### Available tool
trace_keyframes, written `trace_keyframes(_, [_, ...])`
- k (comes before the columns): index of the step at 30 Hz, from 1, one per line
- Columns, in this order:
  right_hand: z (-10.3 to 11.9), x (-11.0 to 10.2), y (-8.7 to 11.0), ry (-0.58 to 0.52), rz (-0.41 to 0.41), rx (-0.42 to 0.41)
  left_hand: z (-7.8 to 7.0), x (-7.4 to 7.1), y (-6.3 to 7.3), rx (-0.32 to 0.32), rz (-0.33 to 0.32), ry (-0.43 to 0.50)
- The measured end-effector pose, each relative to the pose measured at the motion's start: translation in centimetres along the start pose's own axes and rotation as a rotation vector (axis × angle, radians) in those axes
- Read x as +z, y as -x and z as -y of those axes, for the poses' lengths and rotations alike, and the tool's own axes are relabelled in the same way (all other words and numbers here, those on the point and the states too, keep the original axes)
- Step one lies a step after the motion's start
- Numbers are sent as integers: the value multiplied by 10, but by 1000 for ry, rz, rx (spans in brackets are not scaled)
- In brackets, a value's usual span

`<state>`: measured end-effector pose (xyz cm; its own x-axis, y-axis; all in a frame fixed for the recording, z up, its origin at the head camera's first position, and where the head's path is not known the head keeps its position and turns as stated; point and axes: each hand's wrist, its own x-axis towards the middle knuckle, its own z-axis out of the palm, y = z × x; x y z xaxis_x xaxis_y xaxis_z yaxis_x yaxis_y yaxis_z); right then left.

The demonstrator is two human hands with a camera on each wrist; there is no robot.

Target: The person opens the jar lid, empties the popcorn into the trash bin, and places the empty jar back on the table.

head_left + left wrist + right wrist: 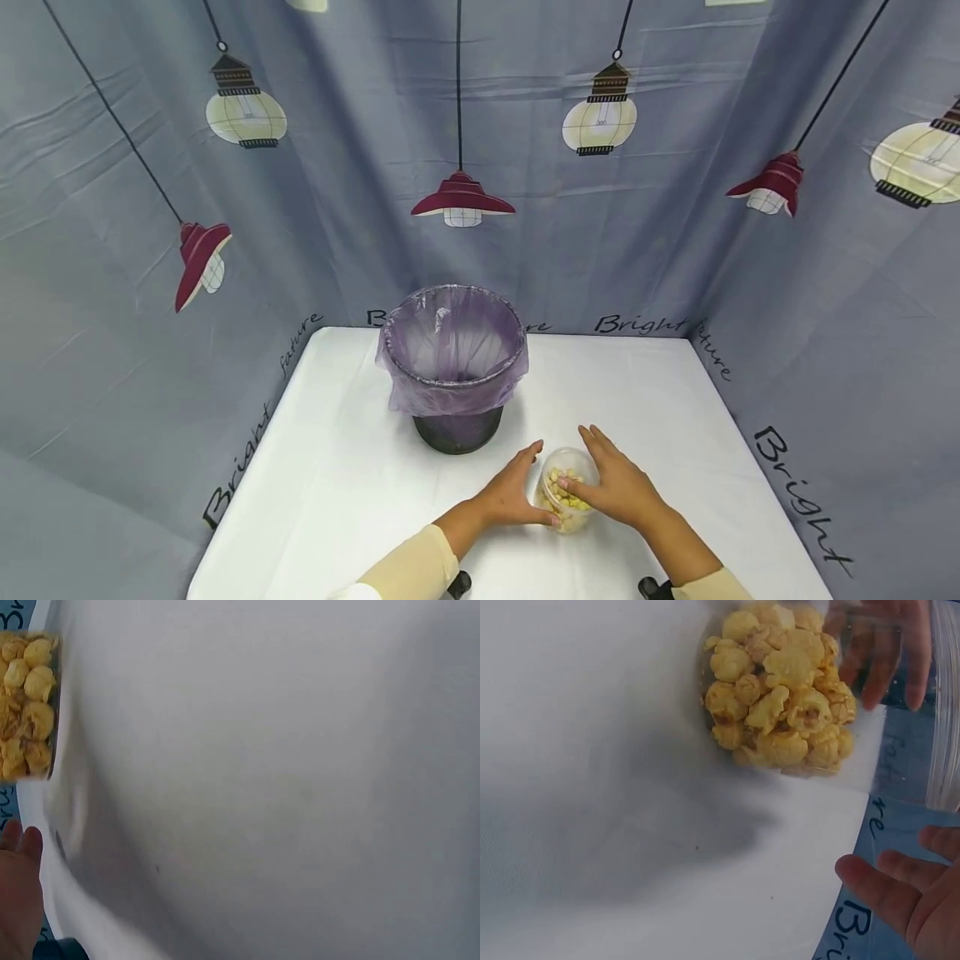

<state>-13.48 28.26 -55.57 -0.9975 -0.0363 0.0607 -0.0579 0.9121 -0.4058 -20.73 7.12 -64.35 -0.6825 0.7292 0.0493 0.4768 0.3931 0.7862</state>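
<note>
A clear round jar [568,458] stands on the white table with its mouth uncovered. Yellow popcorn [784,690] fills its lower part. My left hand [504,497] is at the jar's left side, fingers and thumb spread around it; whether it touches is unclear. On the other side my right hand [626,492] is spread too, its thumb appearing over the jar's mouth in the head view. The right wrist view shows a gap between the right hand [922,896] and the jar wall [907,776]. Left-hand fingers [881,656] show through the clear plastic there.
Behind and left of the jar stands a black bin [459,432] lined with a translucent purple bag [457,398]. The white tabletop [337,467] borders grey-blue curtains [360,208] printed with lamps at the back and sides.
</note>
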Motion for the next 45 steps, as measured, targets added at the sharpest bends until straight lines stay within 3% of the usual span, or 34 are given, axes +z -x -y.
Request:
trace_keyframes(11, [6,10,1,-46,90,18,-3,22,-13,110,47,206])
trace_keyframes(26, [9,10,-1,-24,72,20,-9,21,-17,123,26,76])
trace_keyframes(31, [9,8,-2,-22,49,19,-14,13,-17,102,7,-36])
trace_keyframes(36, [11,1,-2,-41,15,-2,-23,-6,-15,96,-41,-276])
trace_keyframes(40, [14,-5,-4,-102,18,-6,-31,-20,-14,114,-80,-426])
trace_keyframes(45, [17,-10,-5,-210,34,2,-42,-29,-9,78,-99,-516])
